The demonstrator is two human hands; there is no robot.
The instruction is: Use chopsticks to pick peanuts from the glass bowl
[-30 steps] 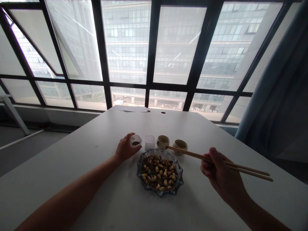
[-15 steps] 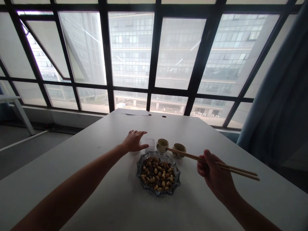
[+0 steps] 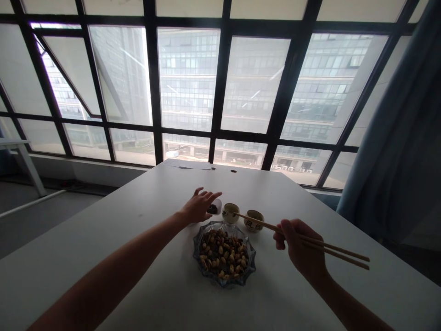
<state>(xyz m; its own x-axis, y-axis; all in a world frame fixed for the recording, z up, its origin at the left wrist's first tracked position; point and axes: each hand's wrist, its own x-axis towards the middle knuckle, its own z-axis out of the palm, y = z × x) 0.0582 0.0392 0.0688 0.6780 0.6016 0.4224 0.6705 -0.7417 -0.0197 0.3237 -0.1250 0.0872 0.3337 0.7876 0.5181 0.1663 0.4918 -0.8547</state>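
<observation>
My left hand (image 3: 200, 207) is closed around a small clear container (image 3: 215, 207) with dark bits in it, thumb at the near side and fingers over the far side. My right hand (image 3: 299, 241) grips a pair of wooden chopsticks (image 3: 262, 223), their tips pointing left at the rim of a small cream cup (image 3: 230, 214) with dark writing. A second such cup (image 3: 254, 221) stands just right of it, behind the chopsticks. Nearer to me, a scalloped glass bowl (image 3: 196, 257) contains a mix of pale nuts and darker pieces (image 3: 223, 253).
All of this stands on a long white table (image 3: 151, 280). Sheets of paper (image 3: 196, 164) lie at its far end, near two dark round holes. Large framed windows rise beyond, with a blue curtain (image 3: 382, 138) at the right and another white table (image 3: 20, 142) at the left.
My left hand has moved right and closed on the clear container, whose dark contents now show. The chopsticks stay in my right hand, which has shifted slightly left. The view has tilted a little.
</observation>
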